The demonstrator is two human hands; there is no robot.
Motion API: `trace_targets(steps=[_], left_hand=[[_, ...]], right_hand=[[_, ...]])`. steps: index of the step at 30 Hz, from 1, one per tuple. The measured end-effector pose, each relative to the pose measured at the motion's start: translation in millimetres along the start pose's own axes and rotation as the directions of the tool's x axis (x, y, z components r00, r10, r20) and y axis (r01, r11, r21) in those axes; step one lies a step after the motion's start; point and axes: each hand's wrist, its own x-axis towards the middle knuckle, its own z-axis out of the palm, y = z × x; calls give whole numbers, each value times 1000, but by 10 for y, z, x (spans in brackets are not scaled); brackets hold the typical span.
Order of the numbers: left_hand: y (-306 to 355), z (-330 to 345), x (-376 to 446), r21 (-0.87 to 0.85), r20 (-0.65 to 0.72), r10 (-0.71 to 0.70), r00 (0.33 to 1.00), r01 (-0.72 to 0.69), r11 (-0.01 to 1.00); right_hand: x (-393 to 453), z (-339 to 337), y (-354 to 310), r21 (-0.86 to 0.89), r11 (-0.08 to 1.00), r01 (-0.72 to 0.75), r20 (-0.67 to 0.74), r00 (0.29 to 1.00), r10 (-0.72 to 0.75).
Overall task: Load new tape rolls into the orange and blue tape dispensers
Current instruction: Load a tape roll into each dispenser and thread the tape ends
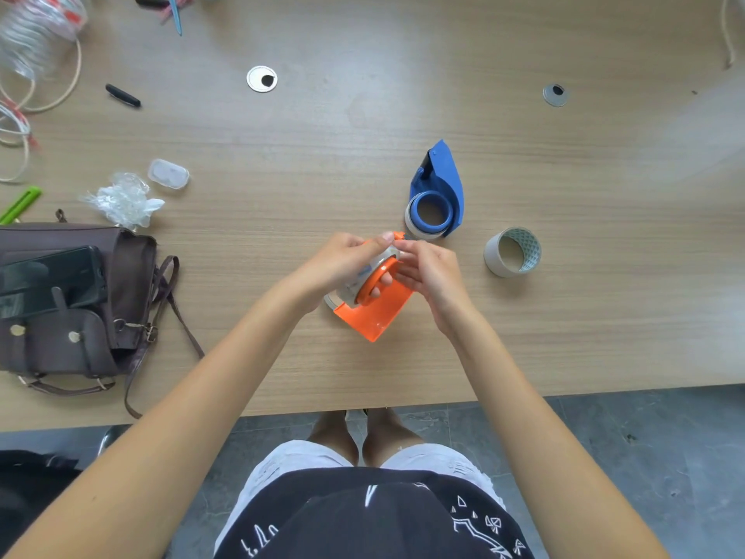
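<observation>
Seating tape roll (363, 276) in orange dispenser (375, 312), held by left hand (342, 260) and right hand (427, 272) | blue dispenser (439, 187) already loaded | spare roll (512, 252) left on counter (322, 155).

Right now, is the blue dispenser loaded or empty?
Loaded: the blue dispenser lies on the table with a tape roll around its hub.

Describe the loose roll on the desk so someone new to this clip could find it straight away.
Start from the blue dispenser lying on the wooden desk, beyond the hands. Just to its right and a little nearer the person sits the loose roll, alone. Unlike the rolls seated in the blue and orange dispensers, it sits in no holder, showing a cardboard core.
</observation>
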Motion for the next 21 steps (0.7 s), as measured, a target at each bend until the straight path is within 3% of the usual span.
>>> trace_targets(steps=[11, 21], left_hand=[[42, 91, -16, 5, -82, -48, 996, 49, 999], [-38, 123, 9, 4, -150, 60, 987, -60, 998]], right_hand=[[-35, -86, -65, -89, 980, 177, 20, 984, -176], [-29, -36, -76, -202, 935, 290, -152, 934, -323]])
